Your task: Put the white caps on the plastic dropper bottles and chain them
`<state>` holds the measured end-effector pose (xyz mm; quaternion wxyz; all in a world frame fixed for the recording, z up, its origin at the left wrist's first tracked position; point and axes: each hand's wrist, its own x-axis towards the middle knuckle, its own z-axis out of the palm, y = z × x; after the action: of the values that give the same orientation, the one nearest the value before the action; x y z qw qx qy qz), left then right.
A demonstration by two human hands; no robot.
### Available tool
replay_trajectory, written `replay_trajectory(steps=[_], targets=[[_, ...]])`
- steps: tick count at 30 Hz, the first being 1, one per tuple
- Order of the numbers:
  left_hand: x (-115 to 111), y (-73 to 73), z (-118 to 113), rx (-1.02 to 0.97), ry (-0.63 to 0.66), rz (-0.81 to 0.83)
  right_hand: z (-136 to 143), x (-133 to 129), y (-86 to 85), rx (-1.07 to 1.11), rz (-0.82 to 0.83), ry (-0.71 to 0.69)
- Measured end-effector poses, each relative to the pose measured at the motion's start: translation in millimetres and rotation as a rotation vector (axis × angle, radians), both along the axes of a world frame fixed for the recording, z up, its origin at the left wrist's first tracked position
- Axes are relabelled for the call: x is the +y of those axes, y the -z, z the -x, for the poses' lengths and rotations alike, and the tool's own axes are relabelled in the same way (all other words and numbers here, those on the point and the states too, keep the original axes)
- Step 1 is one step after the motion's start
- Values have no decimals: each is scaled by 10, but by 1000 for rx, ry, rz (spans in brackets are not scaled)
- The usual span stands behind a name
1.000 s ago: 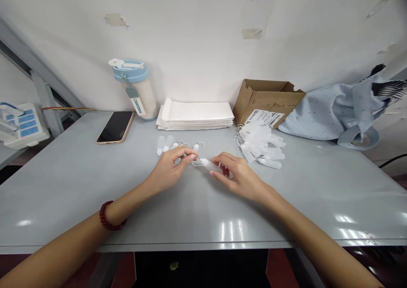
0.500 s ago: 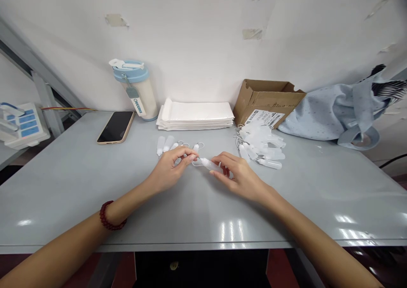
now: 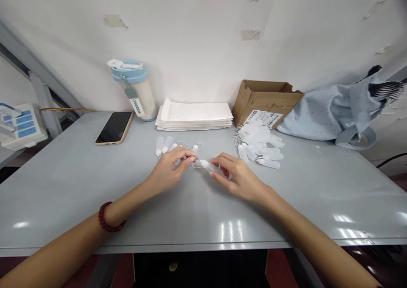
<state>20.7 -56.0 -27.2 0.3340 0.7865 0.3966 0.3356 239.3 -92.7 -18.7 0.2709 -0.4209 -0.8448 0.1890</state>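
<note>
Between my hands, low over the table, is a small translucent white dropper bottle (image 3: 210, 166), lying on its side with its tip to the left. My right hand (image 3: 237, 173) is closed around the bottle's body. The thumb and index finger of my left hand (image 3: 173, 169) pinch together at the tip, where a thin needle or cap partly shows; the fingers hide the rest. A white loop hangs by the tip. Behind my left hand lie several similar bottles (image 3: 167, 143). To the right of my right hand rests a larger pile of such bottles (image 3: 260, 141) with white loops.
Along the wall stand a blue-lidded tumbler (image 3: 136, 95), a stack of white envelopes (image 3: 195, 114), an open cardboard box (image 3: 267, 103) and a light blue cloth bag (image 3: 327, 114). A phone (image 3: 114, 128) lies at the left. A white case (image 3: 23, 127) is at the far left.
The view has shifted very slightly. Both hands keep nearly the same place and grip, and the bottle between them has hardly moved.
</note>
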Motion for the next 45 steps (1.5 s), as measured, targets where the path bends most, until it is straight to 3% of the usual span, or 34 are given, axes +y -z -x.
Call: replay_trajectory(steps=[30,45], targets=[[-14,-5,5,69,61,-115,-2,3,41,-18,-48,-44],[-46,-68,-14,14,-133,53,-18,19,44,-18,-63,-13]])
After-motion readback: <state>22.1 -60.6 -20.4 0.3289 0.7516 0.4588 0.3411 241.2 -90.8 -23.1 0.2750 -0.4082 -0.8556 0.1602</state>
